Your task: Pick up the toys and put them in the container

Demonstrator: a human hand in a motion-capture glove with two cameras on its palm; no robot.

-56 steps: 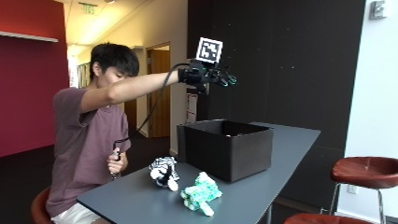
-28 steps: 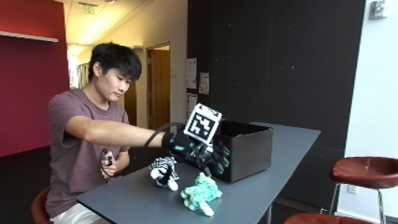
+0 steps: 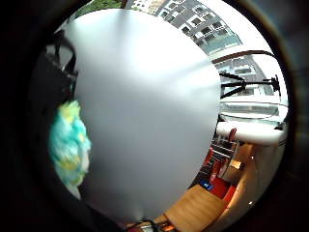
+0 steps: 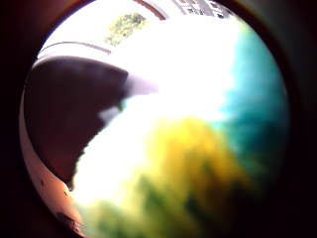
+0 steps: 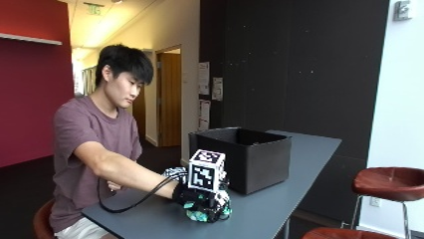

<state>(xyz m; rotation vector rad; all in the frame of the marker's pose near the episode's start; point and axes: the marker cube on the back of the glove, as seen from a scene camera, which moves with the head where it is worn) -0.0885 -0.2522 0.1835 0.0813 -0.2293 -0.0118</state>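
Observation:
In the outside view my gloved right hand [image 5: 199,198] is down on the grey table [image 5: 285,196], over the green and white plush toy [image 5: 196,215]. Its fingers curl round the toy, and bits of green show between them. The toy fills the thumb side palm view [image 4: 198,163] and lies at the palm's edge in the little finger side view [image 3: 70,145]. A black and white striped toy [image 5: 175,173] lies just behind my forearm, partly hidden. The black open container [image 5: 255,159] stands on the table beyond the hand and also shows as a dark container wall [image 4: 74,109].
The person sits at the table's near end, the bare hand low by the lap. Bare tabletop [image 3: 145,106] stretches past the toy. A brown stool [image 5: 391,179] stands to the right of the table.
My hand has come down from above the container to the table and now sits on the green toy, with its fingers round it. Both toys lie where they were.

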